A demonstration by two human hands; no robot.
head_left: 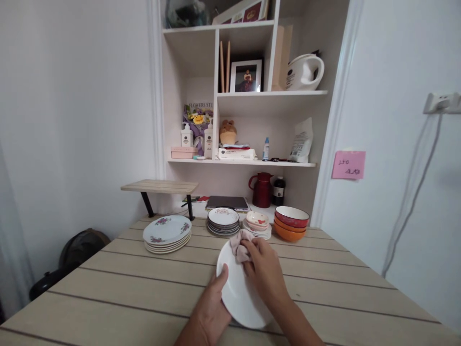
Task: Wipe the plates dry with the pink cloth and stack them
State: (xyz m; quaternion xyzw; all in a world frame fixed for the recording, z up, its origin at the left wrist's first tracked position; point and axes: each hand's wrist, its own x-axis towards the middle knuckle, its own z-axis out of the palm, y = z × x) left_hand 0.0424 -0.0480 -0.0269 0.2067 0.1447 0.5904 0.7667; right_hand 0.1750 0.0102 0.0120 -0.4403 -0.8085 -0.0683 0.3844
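A white plate (pixel 237 293) is held tilted above the front part of the wooden table (pixel 144 288). My left hand (pixel 212 302) grips its left edge, the thumb on the upper face and the other fingers hidden underneath. My right hand (pixel 264 269) presses a crumpled pale pink cloth (pixel 240 245) against the plate's far upper part. Some of the right fingers are hidden behind the hand and the cloth.
Beyond the plate stand stacked floral plates (pixel 167 229), dark-rimmed plates (pixel 223 218), small dishes (pixel 257 221) and red and orange bowls (pixel 291 223). A small raised wooden shelf (pixel 160 186) stands at the back left. Behind are a red jug (pixel 262 190) and a dark bottle (pixel 278 191).
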